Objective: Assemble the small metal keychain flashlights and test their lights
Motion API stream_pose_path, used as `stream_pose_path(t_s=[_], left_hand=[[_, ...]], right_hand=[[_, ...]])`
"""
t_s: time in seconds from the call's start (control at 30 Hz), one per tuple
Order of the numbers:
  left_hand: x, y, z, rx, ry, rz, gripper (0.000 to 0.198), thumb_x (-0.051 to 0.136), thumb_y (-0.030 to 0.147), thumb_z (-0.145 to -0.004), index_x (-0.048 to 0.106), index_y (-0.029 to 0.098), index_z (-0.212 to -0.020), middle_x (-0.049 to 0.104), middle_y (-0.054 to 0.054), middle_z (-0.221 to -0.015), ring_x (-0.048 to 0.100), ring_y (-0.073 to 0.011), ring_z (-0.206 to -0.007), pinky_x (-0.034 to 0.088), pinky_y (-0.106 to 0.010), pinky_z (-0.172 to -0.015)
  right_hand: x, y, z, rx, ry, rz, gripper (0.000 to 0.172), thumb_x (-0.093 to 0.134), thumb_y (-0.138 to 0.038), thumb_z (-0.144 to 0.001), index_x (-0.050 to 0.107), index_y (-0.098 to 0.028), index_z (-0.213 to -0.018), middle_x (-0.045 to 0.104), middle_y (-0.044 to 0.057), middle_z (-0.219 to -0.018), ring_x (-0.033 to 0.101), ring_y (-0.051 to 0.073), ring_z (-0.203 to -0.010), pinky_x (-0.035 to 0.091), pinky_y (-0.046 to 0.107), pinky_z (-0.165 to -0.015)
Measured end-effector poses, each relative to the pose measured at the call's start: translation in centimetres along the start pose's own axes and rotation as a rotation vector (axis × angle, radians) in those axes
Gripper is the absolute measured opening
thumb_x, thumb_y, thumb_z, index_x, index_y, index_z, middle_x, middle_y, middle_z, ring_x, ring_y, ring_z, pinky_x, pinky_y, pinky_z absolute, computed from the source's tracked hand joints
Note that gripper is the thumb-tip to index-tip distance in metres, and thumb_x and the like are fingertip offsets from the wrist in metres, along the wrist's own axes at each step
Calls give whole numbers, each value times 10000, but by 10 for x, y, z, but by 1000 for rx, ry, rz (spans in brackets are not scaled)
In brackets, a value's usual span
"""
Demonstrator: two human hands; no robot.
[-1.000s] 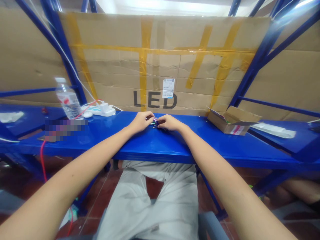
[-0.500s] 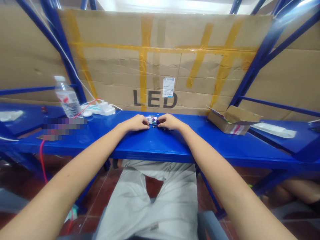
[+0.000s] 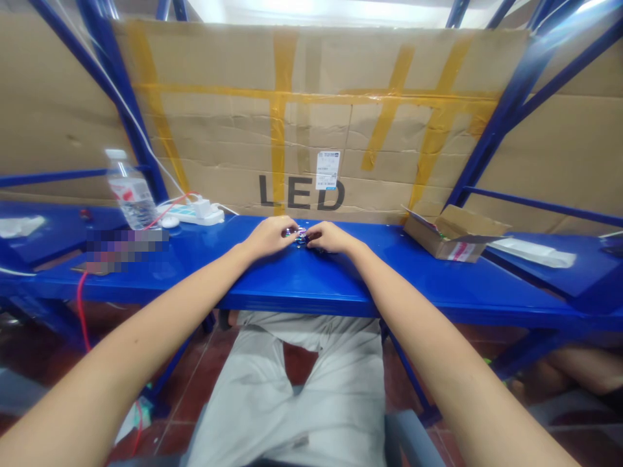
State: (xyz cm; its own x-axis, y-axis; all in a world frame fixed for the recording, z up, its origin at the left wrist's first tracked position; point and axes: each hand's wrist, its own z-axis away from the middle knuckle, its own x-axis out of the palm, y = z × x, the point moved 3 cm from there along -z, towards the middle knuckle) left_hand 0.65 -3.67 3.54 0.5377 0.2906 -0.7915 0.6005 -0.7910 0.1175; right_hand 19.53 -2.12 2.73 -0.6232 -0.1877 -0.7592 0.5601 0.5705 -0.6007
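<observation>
While both bare forearms stretch forward over the glossy blue metal tabletop point(image 3: 302, 279), the hands nearly meet toward its far edge, before a large brown cardboard panel point(image 3: 219, 149) printed "LED". Between them sits a small cluster of shiny, slender silver, blue and purple pieces point(image 3: 302, 237), partly hidden by the fingers. The left hand point(image 3: 269, 237) is arched, back upward, its grip curved with a dark gap between thumb and fingers, the tips at the cluster's left end. The right hand point(image 3: 333, 238) bends inward at the wrist, its grip curled at the cluster's right side; whether either grip pinches the pieces I cannot tell. Well apart stand a clear plastic bottle with a white cap point(image 3: 134, 201) at left and an open brown cardboard box point(image 3: 445, 245) at right
</observation>
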Motion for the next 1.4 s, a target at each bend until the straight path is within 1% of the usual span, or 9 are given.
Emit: stream_pose_path(t_s=[0.1,0.27,0.4,0.63,0.9,1.07,1.17,1.3,1.4], left_hand=[[5,10,1,97,38,-25,248,538,296,-925,702,168,-1059,723,-87,-1023,658,-197,-931,482,-291,-839],[10,9,2,138,42,-22,237,537,263,-939,703,179,-1085,711,-93,-1088,655,-201,-1011,488,-299,-903],[11,6,2,159,69,-14,238,538,257,-944,705,183,-1097,715,-91,-1068,660,-199,-1000,496,-302,-901],[13,5,2,152,89,-9,220,553,236,-934,703,179,-1085,712,-99,-1056,664,-200,-993,498,-303,-896],[10,9,2,160,114,-23,209,548,239,-934,688,172,-1073,701,-89,-1008,656,-194,-933,493,-295,-845],[9,12,3,172,83,-23,179,558,236,-913,696,186,-1016,678,-78,-1050,648,-186,-936,487,-287,-848],[8,12,2,145,91,-7,182,560,231,-896,690,183,-1013,674,-74,-1037,643,-180,-896,487,-286,-818],[4,8,0,28,120,13,168,554,204,-853,679,165,-960,683,-58,-908,619,-173,-771,473,-289,-740],[8,3,0,-26,-1,30,176,543,192,-834,700,172,-910,707,-53,-866,623,-189,-763,463,-293,-724]], right_hand=[[-1,-1,0,-15,21,5,246,622,-120,-688,780,-148,-875,718,0,-757,590,129,-675,435,217,-643],[0,-1,0,-39,27,-1,261,601,-163,-692,782,-142,-879,692,-21,-719,567,132,-673,417,213,-626],[-1,-1,0,-65,34,-18,286,603,-204,-703,785,-143,-916,697,-18,-741,564,136,-682,417,217,-636],[-1,-6,1,-54,57,-20,262,579,-167,-676,775,-132,-847,697,-13,-733,572,146,-701,422,223,-652],[-2,-8,1,-56,68,-5,279,559,-158,-691,770,-129,-872,704,-5,-757,582,150,-728,424,222,-666],[-2,-7,1,-61,71,1,271,567,-159,-691,765,-123,-872,711,-2,-763,585,153,-723,429,232,-670],[-2,-4,-1,-78,75,17,258,563,-160,-691,761,-130,-853,709,-5,-751,586,153,-717,425,238,-665],[-2,2,-2,-94,86,5,200,569,-160,-708,729,-144,-828,709,-6,-753,604,150,-711,434,245,-675],[-3,5,-2,-50,83,-42,89,615,-173,-717,665,-152,-788,708,2,-741,620,147,-689,446,238,-645]])
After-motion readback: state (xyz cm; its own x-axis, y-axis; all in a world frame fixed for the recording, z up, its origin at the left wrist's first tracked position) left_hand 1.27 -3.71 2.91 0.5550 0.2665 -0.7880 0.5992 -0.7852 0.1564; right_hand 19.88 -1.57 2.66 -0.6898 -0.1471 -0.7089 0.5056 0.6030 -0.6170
